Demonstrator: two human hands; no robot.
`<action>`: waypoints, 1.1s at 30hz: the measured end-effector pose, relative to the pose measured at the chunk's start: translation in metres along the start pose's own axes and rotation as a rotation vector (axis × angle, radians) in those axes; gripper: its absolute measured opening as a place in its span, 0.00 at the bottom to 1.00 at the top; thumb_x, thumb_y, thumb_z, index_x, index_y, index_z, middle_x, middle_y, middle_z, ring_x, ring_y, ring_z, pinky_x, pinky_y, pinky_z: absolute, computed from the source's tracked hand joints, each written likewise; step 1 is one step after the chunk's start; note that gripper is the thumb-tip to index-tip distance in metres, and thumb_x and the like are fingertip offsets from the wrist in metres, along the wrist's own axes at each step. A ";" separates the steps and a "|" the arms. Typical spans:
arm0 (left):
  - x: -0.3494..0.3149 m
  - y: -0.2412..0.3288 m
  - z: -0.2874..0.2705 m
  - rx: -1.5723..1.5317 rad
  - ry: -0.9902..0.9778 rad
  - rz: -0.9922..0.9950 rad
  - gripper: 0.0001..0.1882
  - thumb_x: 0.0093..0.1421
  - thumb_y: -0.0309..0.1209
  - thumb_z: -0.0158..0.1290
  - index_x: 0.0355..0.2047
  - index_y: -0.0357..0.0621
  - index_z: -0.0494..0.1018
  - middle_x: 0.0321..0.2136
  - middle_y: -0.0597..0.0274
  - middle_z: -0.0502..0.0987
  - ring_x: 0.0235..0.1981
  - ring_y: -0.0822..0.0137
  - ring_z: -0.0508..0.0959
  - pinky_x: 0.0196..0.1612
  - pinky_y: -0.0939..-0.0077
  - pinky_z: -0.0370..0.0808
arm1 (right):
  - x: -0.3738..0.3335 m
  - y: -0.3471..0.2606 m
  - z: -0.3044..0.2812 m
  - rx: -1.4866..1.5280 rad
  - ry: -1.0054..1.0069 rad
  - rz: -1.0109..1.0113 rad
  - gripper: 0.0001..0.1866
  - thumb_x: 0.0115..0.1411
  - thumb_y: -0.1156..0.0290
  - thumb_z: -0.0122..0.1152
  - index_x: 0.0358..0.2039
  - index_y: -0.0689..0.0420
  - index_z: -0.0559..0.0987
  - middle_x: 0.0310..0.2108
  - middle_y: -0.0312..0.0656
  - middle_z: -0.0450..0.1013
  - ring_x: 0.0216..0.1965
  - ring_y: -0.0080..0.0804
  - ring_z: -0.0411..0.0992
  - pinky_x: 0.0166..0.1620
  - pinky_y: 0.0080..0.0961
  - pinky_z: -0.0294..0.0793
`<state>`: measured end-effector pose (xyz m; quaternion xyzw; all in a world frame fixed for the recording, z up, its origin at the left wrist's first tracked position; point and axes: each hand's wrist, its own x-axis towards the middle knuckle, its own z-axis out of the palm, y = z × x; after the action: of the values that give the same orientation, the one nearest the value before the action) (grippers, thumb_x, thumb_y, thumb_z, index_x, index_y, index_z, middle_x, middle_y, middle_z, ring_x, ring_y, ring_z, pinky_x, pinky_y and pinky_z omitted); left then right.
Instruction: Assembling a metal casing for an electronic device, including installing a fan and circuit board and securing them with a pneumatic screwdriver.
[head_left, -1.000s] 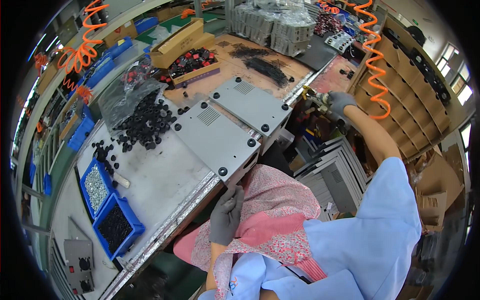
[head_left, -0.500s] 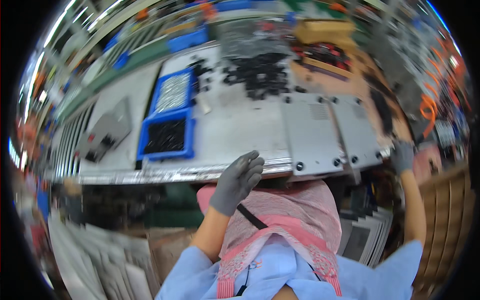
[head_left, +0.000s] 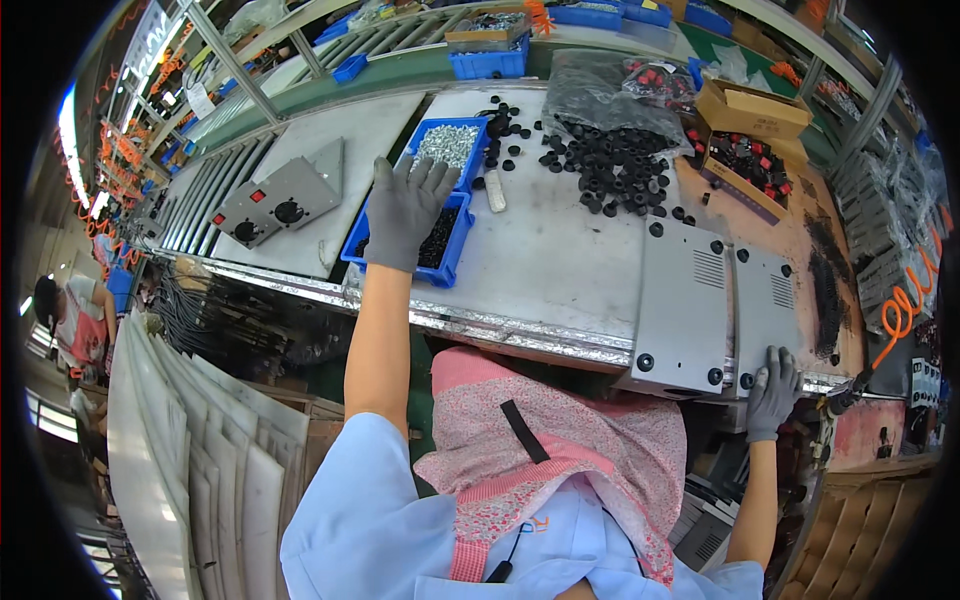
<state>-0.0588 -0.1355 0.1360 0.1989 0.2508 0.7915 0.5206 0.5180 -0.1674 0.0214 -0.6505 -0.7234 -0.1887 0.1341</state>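
My gloved left hand (head_left: 405,212) reaches over two adjoining blue bins with its fingers spread and nothing in them. Black screws (head_left: 436,243) fill the nearer blue bin (head_left: 436,276), partly hidden by the hand. Behind it, the other blue bin (head_left: 481,148) holds small silver metal parts (head_left: 447,145). At the table's front right, my gloved right hand (head_left: 772,395) has its fingers bent round the near corner of a grey metal panel (head_left: 765,320). A similar grey panel (head_left: 680,300) lies just left of it. Both have round black feet at their corners.
Loose black rubber feet (head_left: 625,165) lie beyond the panels, beside an open carton of red-and-black parts (head_left: 745,165). A grey metal plate with red switches (head_left: 285,205) sits at left. An orange coiled hose (head_left: 905,310) hangs at right. White sheets (head_left: 190,470) stand below.
My left hand has moved forward and left from the table's front edge to above the bins, its fingers spreading. My right hand stays at the right panel's corner. The whole view has shifted.
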 end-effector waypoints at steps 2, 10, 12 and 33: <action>-0.006 -0.014 0.001 -0.039 -0.001 -0.104 0.31 0.67 0.47 0.35 0.61 0.35 0.51 0.58 0.41 0.60 0.59 0.47 0.63 0.59 0.55 0.66 | -0.002 0.000 0.002 0.019 0.024 -0.001 0.24 0.62 0.58 0.35 0.54 0.53 0.70 0.55 0.47 0.64 0.59 0.44 0.59 0.63 0.43 0.46; -0.059 -0.007 -0.028 0.304 0.129 0.053 0.28 0.64 0.50 0.45 0.50 0.36 0.66 0.31 0.59 0.73 0.28 0.67 0.70 0.31 0.72 0.68 | -0.012 0.000 -0.007 0.055 0.074 -0.060 0.23 0.64 0.63 0.34 0.53 0.59 0.70 0.54 0.49 0.65 0.60 0.44 0.59 0.65 0.42 0.47; -0.057 0.029 -0.057 0.678 0.222 0.276 0.20 0.64 0.43 0.47 0.46 0.39 0.71 0.34 0.58 0.75 0.33 0.65 0.75 0.36 0.68 0.72 | -0.020 0.007 0.000 0.063 0.116 -0.062 0.23 0.64 0.62 0.34 0.53 0.60 0.69 0.55 0.48 0.65 0.60 0.44 0.59 0.65 0.42 0.46; -0.015 0.189 -0.271 2.279 0.819 0.078 0.37 0.43 0.56 0.60 0.54 0.61 0.70 0.59 0.58 0.64 0.63 0.56 0.56 0.65 0.61 0.50 | -0.025 0.018 0.017 0.076 0.235 -0.072 0.25 0.68 0.60 0.33 0.51 0.65 0.72 0.52 0.48 0.69 0.56 0.47 0.64 0.62 0.46 0.54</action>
<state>-0.3461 -0.2638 0.0344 0.2853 0.9439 0.1361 -0.0954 0.5398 -0.1801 -0.0032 -0.5920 -0.7322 -0.2407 0.2356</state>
